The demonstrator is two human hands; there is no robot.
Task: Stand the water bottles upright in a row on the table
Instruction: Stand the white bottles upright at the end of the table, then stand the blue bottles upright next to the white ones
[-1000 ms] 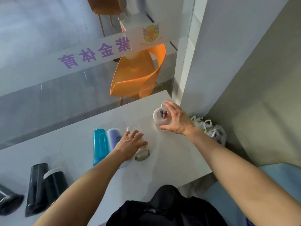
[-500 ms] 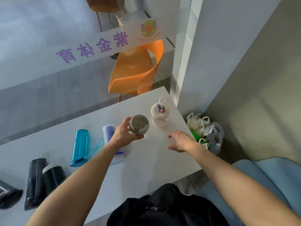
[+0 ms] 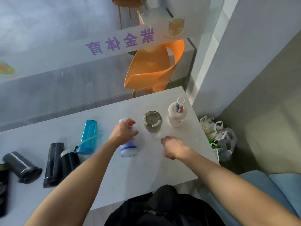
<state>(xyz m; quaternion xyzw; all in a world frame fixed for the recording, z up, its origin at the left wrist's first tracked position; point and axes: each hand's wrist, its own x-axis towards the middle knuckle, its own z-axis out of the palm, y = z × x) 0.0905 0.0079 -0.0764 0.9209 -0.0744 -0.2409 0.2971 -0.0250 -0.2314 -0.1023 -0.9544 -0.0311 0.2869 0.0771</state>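
Near the right end of the pale table [image 3: 146, 173], two bottles stand upright side by side: a clear bottle with a grey lid [image 3: 152, 122] and, to its right, a white bottle with a loop handle [image 3: 176, 113] close to the table's far corner. Just left of them a pale bottle with a blue band [image 3: 128, 150] lies on its side. The left hand [image 3: 123, 132] is over its far half, fingers and thumb curved round the body. The right hand [image 3: 174, 147] hangs above the table in front of the grey-lidded bottle, fingers loosely curled and holding nothing.

Further left the other bottles lie flat. There is a teal bottle [image 3: 88, 137] with a cord, then a black flask [image 3: 53, 163] touching a black bottle with a white rim [image 3: 70, 160], then another black flask [image 3: 22, 167] apart from them. At the frame's left edge is one more dark bottle [image 3: 4, 185], only partly in view.

The tabletop is matt and light grey-white, and its far edge runs along a glass partition [image 3: 65, 88]. A frosted band [image 3: 114, 43] across the glass carries purple characters, seen mirrored, and a round emblem. Behind the glass stands an orange chair [image 3: 153, 67]. A white pillar [image 3: 236, 54] rises at the table's right corner, with plastic bags [image 3: 219, 139] on the floor beside it. A black bag [image 3: 162, 207] sits at the near edge, and a light blue seat [image 3: 276, 185] shows at the lower right.
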